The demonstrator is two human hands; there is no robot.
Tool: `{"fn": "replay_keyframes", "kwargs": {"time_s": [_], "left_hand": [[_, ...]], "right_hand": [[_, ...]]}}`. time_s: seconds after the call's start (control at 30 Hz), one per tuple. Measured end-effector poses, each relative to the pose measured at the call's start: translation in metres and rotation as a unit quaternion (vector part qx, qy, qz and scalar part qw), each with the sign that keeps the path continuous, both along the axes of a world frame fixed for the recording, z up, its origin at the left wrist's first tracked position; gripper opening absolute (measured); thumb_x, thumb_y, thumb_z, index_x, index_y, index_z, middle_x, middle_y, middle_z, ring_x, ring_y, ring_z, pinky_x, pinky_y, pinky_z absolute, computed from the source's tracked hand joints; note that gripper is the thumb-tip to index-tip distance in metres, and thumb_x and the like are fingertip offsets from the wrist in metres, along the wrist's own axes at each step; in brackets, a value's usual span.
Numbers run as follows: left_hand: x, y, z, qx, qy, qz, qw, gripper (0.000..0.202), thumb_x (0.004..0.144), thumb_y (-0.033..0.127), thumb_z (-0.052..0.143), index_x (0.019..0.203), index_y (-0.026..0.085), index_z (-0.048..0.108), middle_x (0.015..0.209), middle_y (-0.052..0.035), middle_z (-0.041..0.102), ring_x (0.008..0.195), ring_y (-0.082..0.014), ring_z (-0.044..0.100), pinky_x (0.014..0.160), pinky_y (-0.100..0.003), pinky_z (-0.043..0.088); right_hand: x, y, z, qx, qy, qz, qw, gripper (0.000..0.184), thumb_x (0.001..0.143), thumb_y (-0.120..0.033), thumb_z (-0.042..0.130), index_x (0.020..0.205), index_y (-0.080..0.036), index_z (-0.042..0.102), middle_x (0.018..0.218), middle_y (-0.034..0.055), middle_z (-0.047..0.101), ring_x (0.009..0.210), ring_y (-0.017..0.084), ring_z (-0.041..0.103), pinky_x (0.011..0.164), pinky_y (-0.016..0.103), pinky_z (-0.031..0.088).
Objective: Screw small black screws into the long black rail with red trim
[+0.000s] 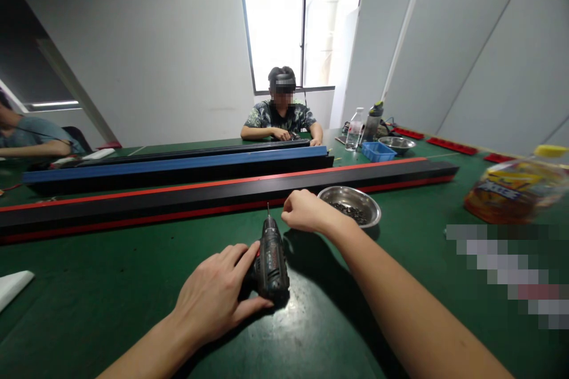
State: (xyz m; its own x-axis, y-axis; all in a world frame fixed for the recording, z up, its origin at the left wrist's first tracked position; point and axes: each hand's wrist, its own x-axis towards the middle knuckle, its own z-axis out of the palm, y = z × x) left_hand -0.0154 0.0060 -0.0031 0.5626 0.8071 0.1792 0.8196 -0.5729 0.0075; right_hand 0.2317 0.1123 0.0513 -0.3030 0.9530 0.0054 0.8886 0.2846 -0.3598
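Observation:
A black cordless drill (pixel 272 263) points away from me, with a thin bit at its front end. My left hand (pixel 217 284) is closed around its grip, thumb lying along the body. To the right of the bit, my right hand (pixel 304 211) is closed with its fingers curled inward; whatever they hold, if anything, is hidden. Just beyond that wrist stands a steel bowl (pixel 373 213) of small dark metal pieces, too small to name. Behind the bit lies a long black bar with red edges (pixel 213 196), running across the table.
Blue-and-black bars (pixel 186 164) lie farther back, where a co-worker (pixel 282 115) sits. On the right are a blue basket (pixel 377 151), a second steel bowl (pixel 398 143), bottles, and a large jug with a yellow cap (pixel 511 192). A white piece (pixel 15 285) rests at left.

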Motion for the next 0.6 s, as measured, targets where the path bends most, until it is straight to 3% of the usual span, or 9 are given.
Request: {"fn": "replay_keyframes", "kwargs": {"time_s": [0.2,0.4,0.6], "left_hand": [[-0.001,-0.001,0.001,0.003,-0.004,-0.005,1.0,0.082,0.092,0.067,0.069,0.154,0.018,0.049,0.133,-0.016,0.067,0.112,-0.0333,0.068,0.094,-0.048,0.058],[0.0,-0.001,0.002,0.002,-0.002,-0.008,1.0,0.082,0.092,0.067,0.069,0.154,0.017,0.049,0.134,-0.0164,0.066,0.111,-0.0339,0.068,0.094,-0.05,0.059],[-0.002,-0.001,0.0,0.008,-0.009,-0.003,1.0,0.084,0.089,0.066,0.072,0.155,0.019,0.048,0.135,-0.0163,0.066,0.113,-0.0342,0.068,0.096,-0.048,0.059]], "right_hand": [[0.056,0.006,0.029,0.009,-0.05,-0.111,0.992,0.029,0.089,-0.035,0.063,0.079,-0.015,0.082,0.088,0.0188,0.08,0.077,0.027,0.073,0.066,0.031,0.049],[0.101,0.017,0.023,-0.067,-0.041,-0.201,0.976,0.037,0.091,-0.044,0.065,0.075,-0.015,0.08,0.076,0.0168,0.077,0.071,0.026,0.074,0.064,0.03,0.052],[0.116,0.019,0.019,-0.125,-0.042,-0.25,0.959,0.043,0.094,-0.048,0.064,0.069,-0.016,0.078,0.07,0.0152,0.075,0.064,0.025,0.073,0.064,0.031,0.054]]}}
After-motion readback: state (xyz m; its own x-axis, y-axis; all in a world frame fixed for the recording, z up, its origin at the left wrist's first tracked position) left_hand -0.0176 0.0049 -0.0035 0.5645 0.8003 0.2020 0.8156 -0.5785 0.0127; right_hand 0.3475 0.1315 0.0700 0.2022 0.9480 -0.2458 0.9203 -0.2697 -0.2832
